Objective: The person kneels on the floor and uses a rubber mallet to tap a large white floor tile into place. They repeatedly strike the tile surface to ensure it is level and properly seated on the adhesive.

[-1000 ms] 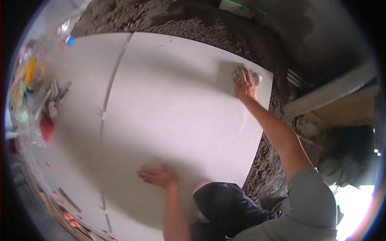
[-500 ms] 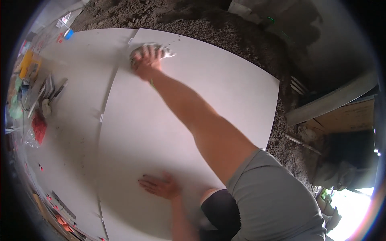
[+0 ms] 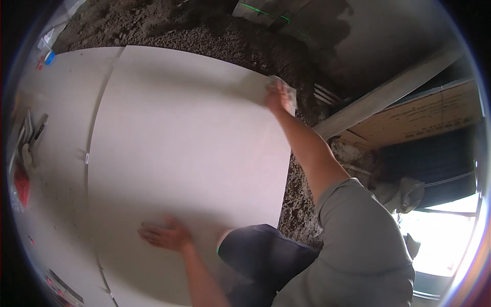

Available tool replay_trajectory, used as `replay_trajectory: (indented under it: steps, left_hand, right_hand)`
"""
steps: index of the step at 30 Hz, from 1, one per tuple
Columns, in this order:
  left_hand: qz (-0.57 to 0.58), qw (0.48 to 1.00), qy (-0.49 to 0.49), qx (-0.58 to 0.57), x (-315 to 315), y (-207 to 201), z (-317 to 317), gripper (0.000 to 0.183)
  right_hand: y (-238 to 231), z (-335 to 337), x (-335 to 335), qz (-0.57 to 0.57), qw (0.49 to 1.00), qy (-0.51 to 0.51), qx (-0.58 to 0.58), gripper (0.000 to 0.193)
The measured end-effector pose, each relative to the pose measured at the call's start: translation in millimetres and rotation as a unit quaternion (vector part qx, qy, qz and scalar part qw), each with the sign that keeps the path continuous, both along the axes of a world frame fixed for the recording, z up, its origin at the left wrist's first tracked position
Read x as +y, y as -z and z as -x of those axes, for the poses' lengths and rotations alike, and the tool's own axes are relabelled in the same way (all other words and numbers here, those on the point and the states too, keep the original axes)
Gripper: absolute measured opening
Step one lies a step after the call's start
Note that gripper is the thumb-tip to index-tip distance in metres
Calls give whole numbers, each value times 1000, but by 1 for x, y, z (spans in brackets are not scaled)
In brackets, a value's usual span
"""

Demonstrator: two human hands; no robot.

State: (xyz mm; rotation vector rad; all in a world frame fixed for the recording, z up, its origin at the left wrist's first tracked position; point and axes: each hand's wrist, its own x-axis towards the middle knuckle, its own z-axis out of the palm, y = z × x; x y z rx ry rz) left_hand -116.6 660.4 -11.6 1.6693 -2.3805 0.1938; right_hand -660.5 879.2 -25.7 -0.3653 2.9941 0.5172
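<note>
A large pale floor tile [image 3: 189,138] lies in front of me. My right hand [image 3: 279,97] is stretched out to its far right corner, fingers over a crumpled greyish cloth [image 3: 292,99] pressed on the surface. Much of the cloth is hidden under the hand. My left hand [image 3: 164,236] rests flat on the near part of the same tile, fingers spread and holding nothing. A narrow joint with a small white tile spacer [image 3: 87,158] in it separates this tile from the one on the left.
Loose dark soil [image 3: 169,30] borders the tile's far and right sides. A pale beam [image 3: 383,92] slants at the right near a cardboard panel [image 3: 424,110]. Hand tools [image 3: 28,133] and a red bag [image 3: 21,185] lie at the left. My knee [image 3: 261,250] is close by.
My right hand has swept the cloth from the tile's far left corner across to its far right corner. The view has shifted rightward. My left hand stays flat on the tile.
</note>
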Motion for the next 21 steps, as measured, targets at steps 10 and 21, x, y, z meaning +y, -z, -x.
replay_trajectory:
  steps: [10,21]
  left_hand:
    - [-97,985,-48,133,2,13,2,86]
    - [-177,961,-81,196,-11,-20,6,95]
  right_hand:
    - [69,-118,56,196,952,-226,59,56]
    - [-30,-283,-62,330,783,-524,-47,51]
